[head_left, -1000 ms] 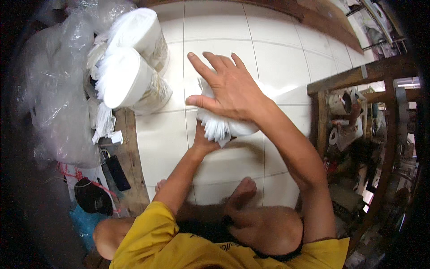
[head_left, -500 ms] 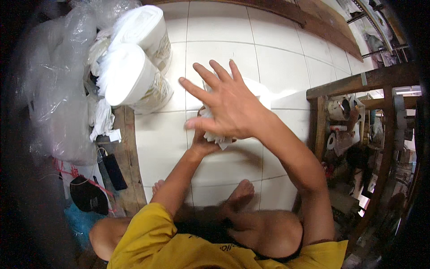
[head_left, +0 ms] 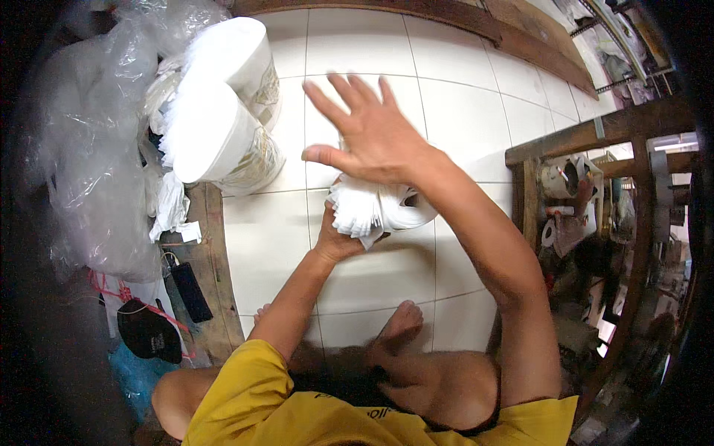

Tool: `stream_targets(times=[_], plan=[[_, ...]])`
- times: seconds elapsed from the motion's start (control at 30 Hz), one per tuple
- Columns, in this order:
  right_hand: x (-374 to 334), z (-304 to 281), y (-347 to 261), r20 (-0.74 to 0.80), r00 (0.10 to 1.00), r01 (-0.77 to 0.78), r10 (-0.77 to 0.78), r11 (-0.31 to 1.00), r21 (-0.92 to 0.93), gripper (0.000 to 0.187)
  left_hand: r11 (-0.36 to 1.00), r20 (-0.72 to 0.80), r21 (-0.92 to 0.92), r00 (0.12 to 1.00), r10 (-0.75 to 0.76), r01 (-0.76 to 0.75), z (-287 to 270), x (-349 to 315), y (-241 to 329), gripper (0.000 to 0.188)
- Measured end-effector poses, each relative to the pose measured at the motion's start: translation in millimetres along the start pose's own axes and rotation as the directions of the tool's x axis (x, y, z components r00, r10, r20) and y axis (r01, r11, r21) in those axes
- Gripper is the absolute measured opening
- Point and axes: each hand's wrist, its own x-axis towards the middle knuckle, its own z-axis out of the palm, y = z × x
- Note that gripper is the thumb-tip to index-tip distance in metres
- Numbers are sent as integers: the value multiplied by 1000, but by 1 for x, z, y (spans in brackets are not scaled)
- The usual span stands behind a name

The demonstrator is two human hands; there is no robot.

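Note:
My left hand (head_left: 338,236) is wrapped round the near left side of a white tissue roll (head_left: 379,208), with some fingers hidden beneath it. Many thin layers fan out along its left part, while the right part curls round a dark hollow. Over its far side hovers my right hand (head_left: 364,141), palm down, fingers spread and thumb out to the left, with nothing in it. That hand and its wrist cover part of the roll, so I cannot tell whether they touch it.
Two large white rolls with gold-patterned sides (head_left: 249,160) stand at the left beside clear plastic bags (head_left: 97,149). A phone (head_left: 191,291) and a black cap (head_left: 149,331) lie nearer me. A wooden rack (head_left: 524,208) is on the right; white floor tiles (head_left: 461,89) spread ahead.
My right hand has moved up and away from me, staying open, and uncovers more of the tissue roll. The left hand keeps its hold in nearly the same place.

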Motion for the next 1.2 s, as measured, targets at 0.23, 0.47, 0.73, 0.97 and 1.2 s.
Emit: stream_targets(times=[0.23, 0.47, 0.73, 0.97, 1.2], plan=[[-25, 8, 17, 100, 993, -54, 60, 997, -53, 96, 991, -209, -50, 972, 111, -124, 8, 5, -13, 72], [-62, -76, 25, -236, 963, -46, 129, 944, 328, 55, 752, 114, -639, 987, -117, 163, 5, -1, -21, 94], [-113, -47, -3, -114, 985, -105, 127, 978, 183, 43, 904, -18, -397, 984, -180, 158, -11, 4, 5, 104], [-112, -28, 15, -273, 940, -185, 203, 979, 89, 30, 992, -264, -119, 964, 1, -34, -9, 12, 17, 95], [-102, -17, 21, -316, 937, -160, 149, 987, -11, 21, 991, -274, -118, 961, 28, -63, -14, 14, 18, 97]])
